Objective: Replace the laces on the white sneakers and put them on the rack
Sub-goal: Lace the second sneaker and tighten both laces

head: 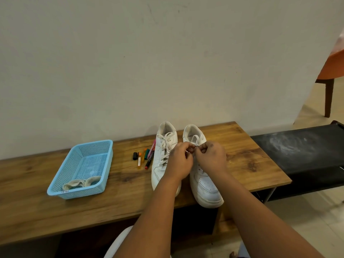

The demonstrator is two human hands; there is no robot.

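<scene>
Both forearms reach in from the near edge, over the wooden table [242,161], and meet above the pair of white sneakers. The toe of the right sneaker [206,185] pokes just past the table's near edge; the left sneaker [161,162] stands just beside it, toe a touch farther back, heels toward the wall. The left hand [178,161] hovers between the two shoes, fingers curled, pinching a thin white lace [193,138] at the right sneaker's upper eyelets. The right hand [211,157] is right there too, fingertips curled and pinching the same lace, the two hands almost touching. A loop of that lace shows above the knuckles, over the tongue. The left sneaker is laced, its cream lace [165,146] loose and splayed across the tongue.

To the left, near the table's front, sits a light blue plastic basket [104,148] with a bundle of off-white old laces [81,183] in its near end. Between basket and shoes lies a small cluster of markers [147,155], touching one another. Off to the right of the table, the black rack [301,151] has a dusty top shelf. Behind everything, the pale wall [130,62], and far right a chair [329,71] with an orange seat cover.
</scene>
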